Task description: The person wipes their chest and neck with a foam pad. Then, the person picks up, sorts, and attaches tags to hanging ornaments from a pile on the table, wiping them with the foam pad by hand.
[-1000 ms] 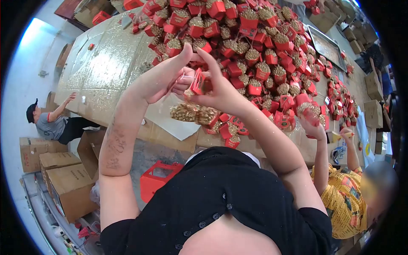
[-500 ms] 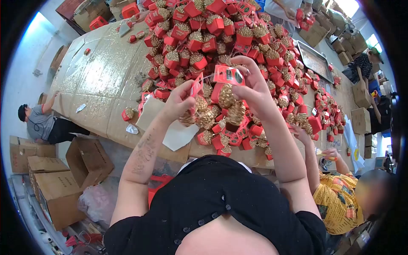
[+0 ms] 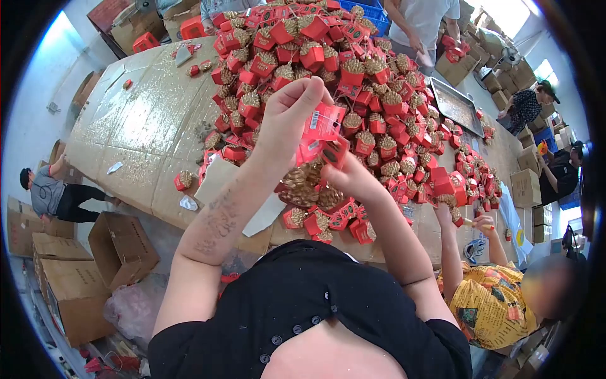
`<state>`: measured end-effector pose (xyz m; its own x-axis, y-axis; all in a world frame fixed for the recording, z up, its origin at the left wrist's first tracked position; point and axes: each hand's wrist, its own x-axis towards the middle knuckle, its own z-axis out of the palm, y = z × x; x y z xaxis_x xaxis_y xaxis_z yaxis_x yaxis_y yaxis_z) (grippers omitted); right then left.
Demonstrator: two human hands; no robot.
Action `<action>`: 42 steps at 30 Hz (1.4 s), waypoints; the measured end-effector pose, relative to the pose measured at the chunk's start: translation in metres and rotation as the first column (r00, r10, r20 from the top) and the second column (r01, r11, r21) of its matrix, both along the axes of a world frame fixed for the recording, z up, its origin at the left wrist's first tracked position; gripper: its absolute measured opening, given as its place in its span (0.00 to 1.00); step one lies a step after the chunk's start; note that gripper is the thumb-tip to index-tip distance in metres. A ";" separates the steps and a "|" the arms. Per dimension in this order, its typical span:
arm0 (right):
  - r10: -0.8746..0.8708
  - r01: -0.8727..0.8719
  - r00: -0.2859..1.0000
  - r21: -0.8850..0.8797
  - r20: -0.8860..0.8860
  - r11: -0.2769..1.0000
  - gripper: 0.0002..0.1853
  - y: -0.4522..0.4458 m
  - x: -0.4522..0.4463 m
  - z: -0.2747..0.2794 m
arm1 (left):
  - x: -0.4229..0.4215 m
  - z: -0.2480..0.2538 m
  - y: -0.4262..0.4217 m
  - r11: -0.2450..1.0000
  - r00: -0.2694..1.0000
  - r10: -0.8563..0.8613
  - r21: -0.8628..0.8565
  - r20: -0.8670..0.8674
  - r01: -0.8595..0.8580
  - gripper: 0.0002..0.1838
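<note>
My left hand [image 3: 291, 117] is raised over the pile, its fingers pinched at the top of a red card tag [image 3: 327, 121] with a barcode label and a thin string. My right hand [image 3: 348, 177] is lower and to the right, with thumb and fingers closed on another red tag [image 3: 335, 151] with a dark oval. Beneath both hands hang gold glittered pine cones [image 3: 302, 188], partly hidden by my left wrist. Just beyond is a large heap of red-based gold pine cone ornaments [image 3: 312, 57].
A cardboard-covered table [image 3: 148, 126] with gold glitter stretches left. A metal tray [image 3: 456, 104] lies at the back right. Beside me on the right, a person in a yellow patterned shirt [image 3: 489, 303] handles ornaments. Open cartons [image 3: 123, 246] stand at lower left.
My left hand has risen and crossed rightward, turning its tag so the barcode shows. My right hand has dropped lower, beneath the left. The pine cones hang closer together.
</note>
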<state>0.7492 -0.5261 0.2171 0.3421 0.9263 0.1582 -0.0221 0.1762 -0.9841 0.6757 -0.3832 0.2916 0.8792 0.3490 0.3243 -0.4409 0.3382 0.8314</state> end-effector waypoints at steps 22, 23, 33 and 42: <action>-0.410 0.400 0.898 0.092 0.162 0.912 0.18 0.007 0.000 0.020 | -0.044 -0.043 0.021 0.446 0.878 0.274 0.861 -0.392 0.245 0.45; -0.374 0.363 0.913 0.091 0.166 0.927 0.18 0.007 -0.004 0.024 | -0.042 -0.047 0.024 0.449 0.880 0.273 0.860 -0.389 0.241 0.45; -0.119 0.200 0.253 0.069 0.960 0.977 0.23 0.028 -0.007 0.053 | -0.027 -0.072 0.027 0.563 0.963 -0.048 0.789 -0.266 0.246 0.44; -0.016 0.279 -0.062 0.033 0.998 0.960 0.36 0.042 -0.008 0.051 | -0.018 -0.102 0.039 0.044 0.970 0.190 0.985 0.153 -0.164 0.32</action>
